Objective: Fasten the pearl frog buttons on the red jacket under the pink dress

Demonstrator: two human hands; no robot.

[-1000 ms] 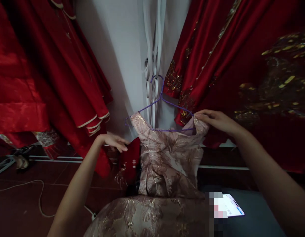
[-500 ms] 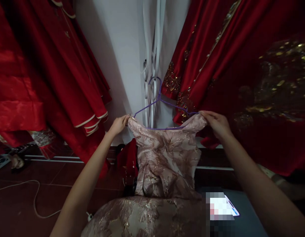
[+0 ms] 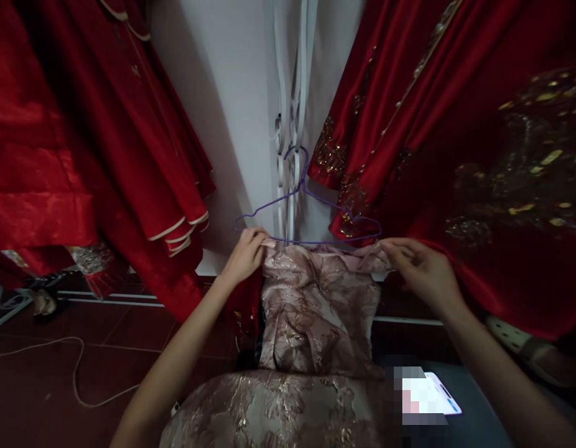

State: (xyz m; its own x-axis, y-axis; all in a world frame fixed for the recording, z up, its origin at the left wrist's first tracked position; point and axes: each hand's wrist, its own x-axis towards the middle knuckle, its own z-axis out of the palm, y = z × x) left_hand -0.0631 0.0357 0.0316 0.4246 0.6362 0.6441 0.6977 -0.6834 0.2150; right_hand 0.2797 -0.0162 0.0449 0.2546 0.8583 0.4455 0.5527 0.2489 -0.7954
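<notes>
A pinkish dress (image 3: 320, 311) with a shiny gold pattern stretches down the middle of the view, its full skirt at the bottom. My left hand (image 3: 247, 254) grips the dress by its upper left edge, fingers closed on the cloth. At the opposite side, my right hand (image 3: 421, 270) pinches the off-shoulder strap on the right. Just above the neckline is a purple wire hanger (image 3: 311, 188), its whole outline showing, both ends outside the dress straps. The hanger's hook is up by the white metal bars.
Red garments (image 3: 143, 143) hang on the left, and red gowns with gold sequins (image 3: 525, 168) on the right. White curved metal bars (image 3: 292, 93) stand at the wall. A lit phone (image 3: 437, 395), partly pixelated, lies low right. A white cable (image 3: 76, 373) crosses the tiled floor near shoes (image 3: 43, 303).
The dress straps have come off the hanger's ends and the neckline now sits below its bottom bar. My hands have moved slightly down, the left one also inward.
</notes>
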